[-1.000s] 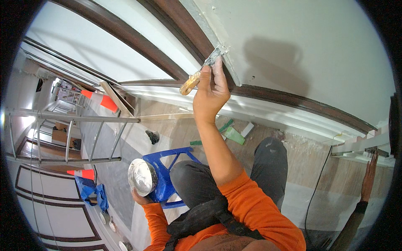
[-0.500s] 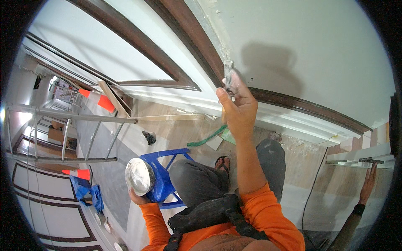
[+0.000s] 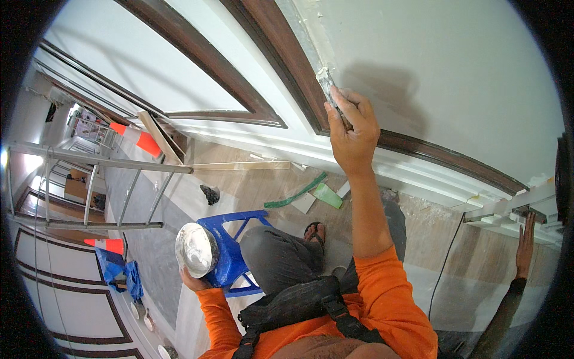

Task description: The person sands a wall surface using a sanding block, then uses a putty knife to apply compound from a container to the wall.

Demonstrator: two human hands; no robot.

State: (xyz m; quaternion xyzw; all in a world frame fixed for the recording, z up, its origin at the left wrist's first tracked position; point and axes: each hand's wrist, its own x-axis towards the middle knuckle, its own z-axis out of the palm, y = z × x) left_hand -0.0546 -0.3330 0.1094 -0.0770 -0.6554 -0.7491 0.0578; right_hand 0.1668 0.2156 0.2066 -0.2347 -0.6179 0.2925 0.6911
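Observation:
My right hand point(image 3: 354, 134) is closed around a putty knife point(image 3: 326, 82), its blade smeared with white paste. The tip meets the pale wall panel point(image 3: 454, 72) beside the dark brown wooden moulding point(image 3: 287, 66), where a strip of wet filler point(image 3: 308, 30) runs up along the trim. Low on the left, my left hand point(image 3: 194, 280) grips the edge of a round tub point(image 3: 197, 248) with white paste in it. The tub is tilted against a blue plastic stool point(image 3: 230, 263); whether the stool bears its weight I cannot tell.
An aluminium ladder point(image 3: 89, 161) stands at the left, near orange cones point(image 3: 143, 142) and a blue bag point(image 3: 119, 272). A green strip point(image 3: 296, 192) and offcuts lie by the skirting. At far right a co-worker's hand point(image 3: 525, 248) reaches to the lower wall; a black cable point(image 3: 445, 269) crosses the floor.
My right hand has turned and shifted slightly right and up, moving the putty knife's tip a little up the moulding. My left hand still holds the tub. The co-worker's hand has shifted slightly.

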